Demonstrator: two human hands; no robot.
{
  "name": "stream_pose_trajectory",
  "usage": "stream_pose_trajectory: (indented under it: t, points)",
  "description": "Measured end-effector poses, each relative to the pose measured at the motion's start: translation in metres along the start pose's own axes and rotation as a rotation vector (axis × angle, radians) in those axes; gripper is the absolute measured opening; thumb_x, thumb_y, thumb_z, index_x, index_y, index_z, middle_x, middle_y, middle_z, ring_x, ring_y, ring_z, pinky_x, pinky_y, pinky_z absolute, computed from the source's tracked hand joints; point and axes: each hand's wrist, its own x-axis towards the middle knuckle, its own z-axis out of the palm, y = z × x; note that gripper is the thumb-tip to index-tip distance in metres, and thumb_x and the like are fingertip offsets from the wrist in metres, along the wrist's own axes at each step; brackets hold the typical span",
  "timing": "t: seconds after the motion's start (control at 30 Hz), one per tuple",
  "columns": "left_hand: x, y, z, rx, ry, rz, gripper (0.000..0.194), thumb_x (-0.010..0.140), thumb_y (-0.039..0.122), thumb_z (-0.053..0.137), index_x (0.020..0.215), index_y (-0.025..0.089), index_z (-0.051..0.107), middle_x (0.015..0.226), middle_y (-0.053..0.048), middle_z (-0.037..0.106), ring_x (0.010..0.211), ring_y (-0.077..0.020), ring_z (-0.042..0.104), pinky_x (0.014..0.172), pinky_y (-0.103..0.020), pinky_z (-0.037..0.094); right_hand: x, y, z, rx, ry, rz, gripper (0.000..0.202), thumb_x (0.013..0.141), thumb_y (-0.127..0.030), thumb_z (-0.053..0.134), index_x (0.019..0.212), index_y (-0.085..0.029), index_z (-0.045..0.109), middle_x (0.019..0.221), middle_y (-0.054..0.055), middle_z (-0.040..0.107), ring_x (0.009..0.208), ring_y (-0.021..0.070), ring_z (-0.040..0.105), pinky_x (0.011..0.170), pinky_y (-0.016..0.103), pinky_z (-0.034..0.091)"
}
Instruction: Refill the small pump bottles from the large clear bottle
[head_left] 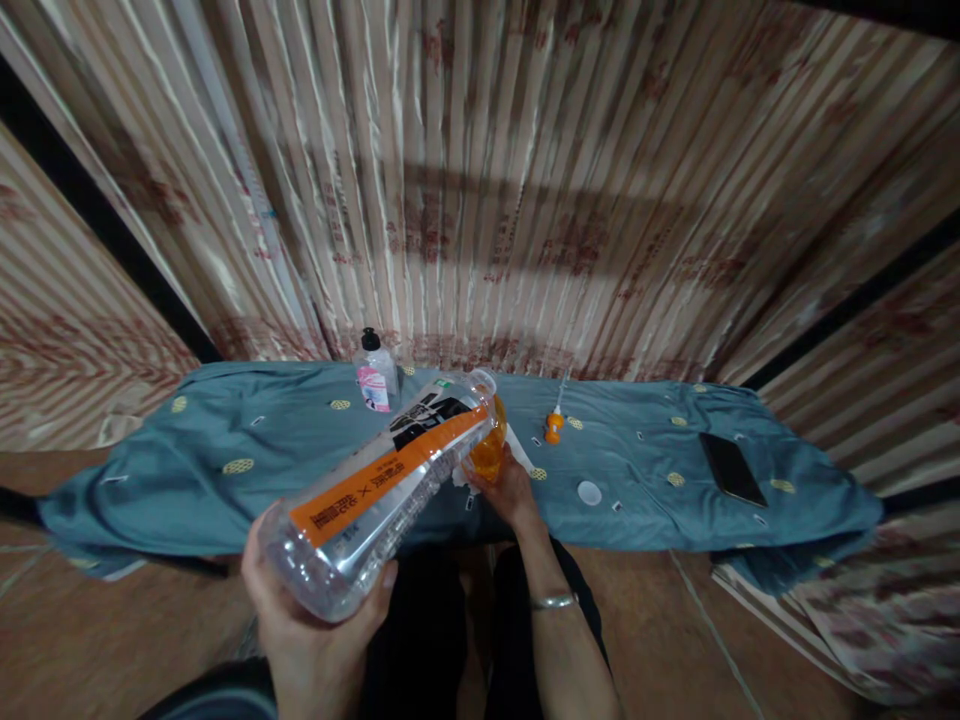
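- Nearest us, brown floor tiles show around our legs, which are in dark clothing and stand at the near side of the table.
- Our left hand, near and to the left, is clamped around the base of a large clear bottle with an orange, black and silver label.
- We have that bottle tilted, its base near and left, its mouth pointing far and right.
- We see a silver bracelet on the right wrist.
- Our right hand is wrapped around an amber bottle near the middle of the table, at the mouth of the large clear bottle; we cannot tell whether the two rims touch.
- The hands are apart, joined only by the line of the two bottles.
- Beneath the right hand we see white paper lying on the blue-green cloth, which is patterned with yellow ovals and drapes over the table.
- To the right of that hand lies a small white disc.
- Well to the right, we find a dark phone lying flat.
- A little farther, right of the amber bottle, is an orange pump top with a pale tube pointing far.
- Far left, a small bottle with a black cap and pink label stands upright.
- Farthest from us, a pleated curtain with reddish patterns hangs behind the table, between dark poles.
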Motion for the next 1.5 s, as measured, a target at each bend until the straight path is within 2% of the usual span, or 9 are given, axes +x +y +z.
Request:
stream_pose_trajectory:
  t: [0.27, 0.37, 0.5, 0.67, 0.87, 1.13, 1.33, 1.5]
  points:
    - [-0.002, 0.010, 0.002, 0.007, 0.012, -0.019, 0.116, 0.047, 0.038, 0.107, 0.148, 0.024, 0.052, 0.146, -0.014, 0.061, 0.135, -0.0371, 0.061, 0.122, -0.054, 0.044, 0.000, -0.001, -0.002, 0.063, -0.003, -0.004, 0.065, 0.084, -0.029, 0.083, 0.142, -0.016, 0.059, 0.125, 0.018, 0.081, 0.119, 0.0377, 0.079, 0.103, 0.053, 0.065]
    - [-0.003, 0.013, 0.002, 0.014, -0.002, -0.019, 0.117, 0.046, 0.036, 0.107, 0.148, 0.024, 0.052, 0.146, -0.014, 0.060, 0.135, -0.0374, 0.060, 0.119, -0.053, 0.047, 0.000, 0.000, -0.002, 0.077, 0.000, 0.001, 0.065, 0.083, -0.030, 0.084, 0.142, -0.017, 0.059, 0.126, 0.017, 0.081, 0.119, 0.0376, 0.079, 0.103, 0.052, 0.064]
    - [-0.002, 0.016, 0.003, 0.012, 0.038, 0.005, 0.115, 0.043, 0.037, 0.107, 0.144, 0.022, 0.055, 0.139, -0.013, 0.063, 0.128, -0.0355, 0.063, 0.119, -0.051, 0.047, 0.000, 0.002, -0.001, 0.077, -0.002, 0.016, 0.066, 0.084, -0.030, 0.083, 0.144, -0.020, 0.058, 0.127, 0.015, 0.081, 0.118, 0.0374, 0.079, 0.103, 0.054, 0.064]
    - [0.000, 0.010, -0.001, 0.039, 0.002, 0.023, 0.115, 0.047, 0.035, 0.106, 0.149, 0.022, 0.054, 0.143, -0.013, 0.062, 0.129, -0.0339, 0.063, 0.118, -0.048, 0.048, 0.002, 0.003, -0.001, 0.085, -0.018, 0.017, 0.068, 0.082, -0.029, 0.084, 0.145, -0.018, 0.058, 0.126, 0.016, 0.081, 0.122, 0.0390, 0.078, 0.104, 0.052, 0.063]
    - [0.001, 0.001, -0.004, -0.017, -0.002, 0.014, 0.118, 0.045, 0.031, 0.107, 0.150, 0.024, 0.054, 0.146, -0.012, 0.062, 0.131, -0.0327, 0.062, 0.119, -0.048, 0.046, 0.006, 0.007, -0.003, 0.100, -0.051, 0.028, 0.073, 0.081, -0.035, 0.086, 0.147, -0.020, 0.058, 0.130, 0.015, 0.080, 0.126, 0.0403, 0.076, 0.110, 0.055, 0.059]
    - [-0.001, 0.010, 0.004, -0.041, 0.023, -0.044, 0.120, 0.042, 0.033, 0.106, 0.149, 0.022, 0.053, 0.147, -0.015, 0.060, 0.135, -0.0385, 0.059, 0.124, -0.059, 0.038, 0.013, 0.009, -0.008, 0.152, -0.133, 0.053, 0.077, 0.079, -0.035, 0.086, 0.149, -0.021, 0.056, 0.132, 0.014, 0.079, 0.126, 0.0383, 0.076, 0.109, 0.053, 0.059]
    - [0.000, 0.012, 0.010, -0.047, 0.020, -0.009, 0.114, 0.042, 0.032, 0.106, 0.144, 0.023, 0.054, 0.140, -0.012, 0.062, 0.130, -0.0355, 0.061, 0.122, -0.055, 0.041, 0.014, 0.006, -0.010, 0.137, -0.148, 0.096, 0.076, 0.078, -0.035, 0.088, 0.147, -0.020, 0.058, 0.132, 0.014, 0.079, 0.127, 0.0388, 0.075, 0.111, 0.053, 0.059]
    - [0.000, 0.007, 0.012, -0.111, 0.018, -0.048, 0.115, 0.041, 0.030, 0.106, 0.144, 0.025, 0.055, 0.138, -0.010, 0.062, 0.131, -0.0346, 0.062, 0.124, -0.055, 0.040, 0.014, 0.005, -0.010, 0.157, -0.131, 0.077, 0.073, 0.078, -0.034, 0.087, 0.144, -0.020, 0.060, 0.129, 0.014, 0.080, 0.125, 0.0381, 0.077, 0.108, 0.051, 0.061]
